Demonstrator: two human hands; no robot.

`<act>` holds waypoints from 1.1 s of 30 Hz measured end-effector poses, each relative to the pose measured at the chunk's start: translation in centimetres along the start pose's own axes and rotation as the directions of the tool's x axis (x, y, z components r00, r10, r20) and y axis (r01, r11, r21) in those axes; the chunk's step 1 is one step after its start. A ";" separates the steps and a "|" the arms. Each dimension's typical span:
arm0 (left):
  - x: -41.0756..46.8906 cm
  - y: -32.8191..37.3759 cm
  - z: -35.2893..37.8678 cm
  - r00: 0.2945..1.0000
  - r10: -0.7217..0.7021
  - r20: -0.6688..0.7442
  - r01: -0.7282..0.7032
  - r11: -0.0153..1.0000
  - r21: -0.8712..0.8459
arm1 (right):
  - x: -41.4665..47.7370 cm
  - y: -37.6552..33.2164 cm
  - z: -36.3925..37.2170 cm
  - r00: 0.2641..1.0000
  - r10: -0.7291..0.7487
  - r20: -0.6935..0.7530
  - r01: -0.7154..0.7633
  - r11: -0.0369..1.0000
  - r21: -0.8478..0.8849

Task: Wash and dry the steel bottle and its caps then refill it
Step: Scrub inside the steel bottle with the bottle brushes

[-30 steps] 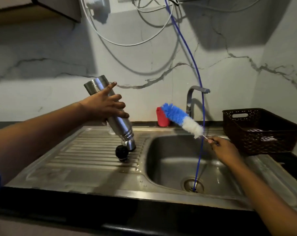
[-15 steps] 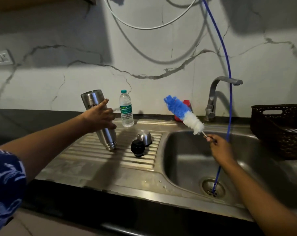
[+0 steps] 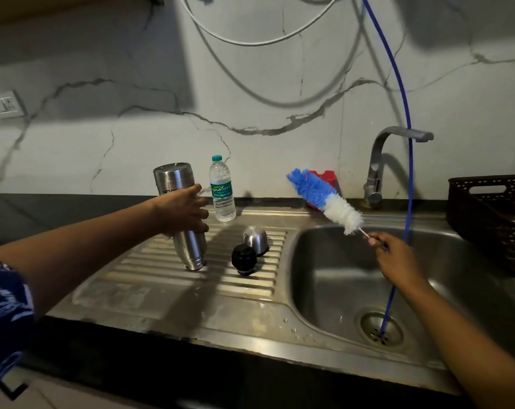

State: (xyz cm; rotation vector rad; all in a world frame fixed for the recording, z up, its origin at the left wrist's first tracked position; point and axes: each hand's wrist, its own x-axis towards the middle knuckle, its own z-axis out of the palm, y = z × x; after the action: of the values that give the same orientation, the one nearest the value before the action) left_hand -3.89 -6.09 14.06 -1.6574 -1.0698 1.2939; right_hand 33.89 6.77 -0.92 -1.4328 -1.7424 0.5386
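The steel bottle (image 3: 189, 246) stands upside down, mouth on the ribbed drainboard (image 3: 150, 270), slightly tilted. My left hand (image 3: 185, 212) grips it round the middle. To its right lie a black inner cap (image 3: 243, 259) and, just behind it, a steel outer cap (image 3: 254, 236), dome up. My right hand (image 3: 396, 256) holds the thin handle of a blue and white bottle brush (image 3: 327, 200), raised above the left rim of the sink basin (image 3: 338, 278) with the bristles pointing up and left.
A small plastic water bottle (image 3: 222, 191) stands at the back of the drainboard. A tap (image 3: 380, 163) and a red holder (image 3: 324, 177) sit behind the basin. A blue hose (image 3: 406, 178) runs down into the drain (image 3: 380, 327). A dark basket (image 3: 495, 219) stands at the right.
My left hand has brought the inverted steel bottle down from the air onto the drainboard, left of the caps. The brush stays raised in my right hand. My view has shifted left.
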 end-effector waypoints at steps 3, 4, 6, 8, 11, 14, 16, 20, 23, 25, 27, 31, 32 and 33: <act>-0.1 -0.2 -0.2 1.000 0.009 0.006 -0.009 1.000 -0.017 | 0.0 0.1 -0.1 1.000 0.010 0.001 -0.010 1.000 -0.014; -0.2 -0.3 -0.2 1.000 0.012 0.011 -0.012 1.000 -0.022 | -0.1 0.1 -0.1 1.000 0.010 0.005 -0.010 1.000 -0.030; -0.3 -0.3 -0.3 1.000 0.017 0.015 -0.017 1.000 -0.024 | -0.2 0.1 -0.2 1.000 0.005 0.012 -0.005 0.999 -0.042; -0.3 -0.3 -0.4 1.000 0.017 0.019 -0.017 1.000 -0.026 | -0.2 0.2 -0.2 1.000 -0.004 0.009 0.004 0.999 -0.032; -0.3 -0.2 -0.6 0.999 0.014 0.029 -0.014 1.000 -0.028 | -0.1 0.2 -0.3 1.000 0.001 0.006 -0.001 1.000 -0.022; -0.3 -0.1 -0.7 0.999 0.014 0.035 -0.013 0.999 -0.034 | -0.1 0.2 -0.2 1.000 -0.005 0.014 0.005 1.000 -0.013; -0.3 -0.1 -0.7 0.999 0.011 0.037 -0.010 0.999 -0.039 | -0.1 0.3 -0.2 1.000 -0.007 0.020 0.007 1.000 -0.008; -0.3 0.1 -0.8 0.999 0.014 0.042 -0.012 0.999 -0.047 | -0.2 0.2 -0.3 1.000 -0.001 0.021 0.001 1.000 -0.001; -0.3 0.2 -0.8 0.999 0.019 0.039 -0.017 0.999 -0.043 | -0.1 0.3 -0.4 1.000 -0.001 0.023 0.001 1.000 0.000; -0.3 0.2 -0.7 0.999 0.024 0.041 -0.023 0.999 -0.037 | -0.1 0.2 -0.3 1.000 0.008 0.030 -0.008 1.000 -0.001; -0.2 0.2 -0.8 0.999 0.027 0.039 -0.025 0.999 -0.040 | -0.1 0.2 -0.4 1.000 0.010 0.029 -0.010 1.000 -0.008; 0.0 0.3 -0.7 0.999 0.014 0.043 -0.013 0.999 -0.041 | -0.1 0.2 -0.4 0.999 0.012 0.034 -0.012 1.000 -0.006; 0.1 0.3 -0.6 0.999 0.009 0.039 -0.008 0.999 -0.040 | -0.1 0.2 -0.4 0.999 0.012 0.033 -0.012 1.000 -0.008; 0.2 0.3 -0.5 0.999 0.007 0.037 -0.006 0.999 -0.041 | -0.1 0.2 -0.4 0.999 0.013 0.030 -0.013 1.000 -0.010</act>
State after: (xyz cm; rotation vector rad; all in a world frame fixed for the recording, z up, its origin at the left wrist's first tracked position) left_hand -3.31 -6.08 13.83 -1.6744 -1.1209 1.3194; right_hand 34.38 6.71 -0.88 -1.4500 -1.7628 0.5622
